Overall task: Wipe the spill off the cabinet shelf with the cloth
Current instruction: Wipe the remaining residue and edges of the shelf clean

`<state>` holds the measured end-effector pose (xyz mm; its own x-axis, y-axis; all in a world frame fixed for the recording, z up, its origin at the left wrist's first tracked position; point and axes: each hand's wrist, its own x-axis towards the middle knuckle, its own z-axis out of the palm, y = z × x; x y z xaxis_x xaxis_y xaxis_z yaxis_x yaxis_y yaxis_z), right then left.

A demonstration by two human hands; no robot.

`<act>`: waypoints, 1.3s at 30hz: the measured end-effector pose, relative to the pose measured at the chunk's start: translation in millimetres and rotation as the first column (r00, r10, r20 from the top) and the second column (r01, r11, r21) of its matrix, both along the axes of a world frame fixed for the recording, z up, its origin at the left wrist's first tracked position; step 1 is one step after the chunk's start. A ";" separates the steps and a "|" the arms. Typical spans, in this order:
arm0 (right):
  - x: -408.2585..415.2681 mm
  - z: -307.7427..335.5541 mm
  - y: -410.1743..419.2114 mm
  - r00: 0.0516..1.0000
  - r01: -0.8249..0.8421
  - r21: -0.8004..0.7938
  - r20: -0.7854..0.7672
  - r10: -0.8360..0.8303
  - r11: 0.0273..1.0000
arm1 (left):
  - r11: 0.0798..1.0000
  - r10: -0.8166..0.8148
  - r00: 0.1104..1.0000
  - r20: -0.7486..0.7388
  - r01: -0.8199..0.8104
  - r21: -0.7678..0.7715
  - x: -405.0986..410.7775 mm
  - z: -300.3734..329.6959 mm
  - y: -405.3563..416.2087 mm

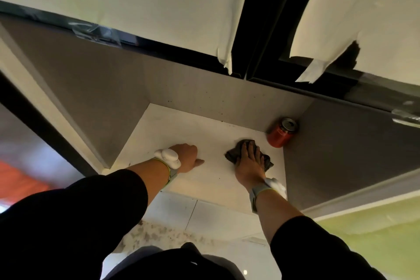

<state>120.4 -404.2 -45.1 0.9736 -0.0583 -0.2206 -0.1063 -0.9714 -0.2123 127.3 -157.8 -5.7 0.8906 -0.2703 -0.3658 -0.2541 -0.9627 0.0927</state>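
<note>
The right hand [248, 166] lies flat on a crumpled dark brown-grey cloth [247, 153], its fingers straight and spread over the fabric, pressing it down onto the pale, off-white cabinet shelf [172, 129]. The cloth sits in the right half of the shelf, bunched under the palm with its edges sticking out beyond the fingertips and to the right of the hand. Just beyond it, tucked into the back right corner of the shelf, stands an opened red drinks can with a silver top [282, 132], upright and a little apart from the cloth.

The left hand [187, 158] rests on the shelf to the left, well apart from the cloth, its fingers curled under and holding nothing; how tightly they are curled is hard to tell. Both wrists wear grey bands with white devices, and both arms are in black sleeves. Small dark specks dot the grey back wall [204, 98] of the cabinet.
</note>
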 end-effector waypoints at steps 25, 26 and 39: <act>79.3 8.1 34.9 0.948 0.319 -0.210 0.086 -0.308 0.924 | 0.998 0.040 0.887 0.460 -0.059 0.028 72.4 -22.5 30.9; 82.2 7.9 41.2 0.945 0.326 -0.188 0.091 -0.315 0.926 | 0.997 0.050 0.882 0.468 -0.069 0.023 75.5 -26.4 38.5; 84.9 4.8 128.9 0.984 0.059 -0.184 0.176 -0.026 0.981 | 0.997 0.071 0.837 0.542 -0.059 -0.039 85.4 -52.2 48.0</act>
<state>205.3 -275.3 -40.2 0.9917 -0.1251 -0.0313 -0.1264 -0.9909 -0.0456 212.7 -109.8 -57.9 0.9606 -0.2064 0.1863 -0.2059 -0.9783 -0.0224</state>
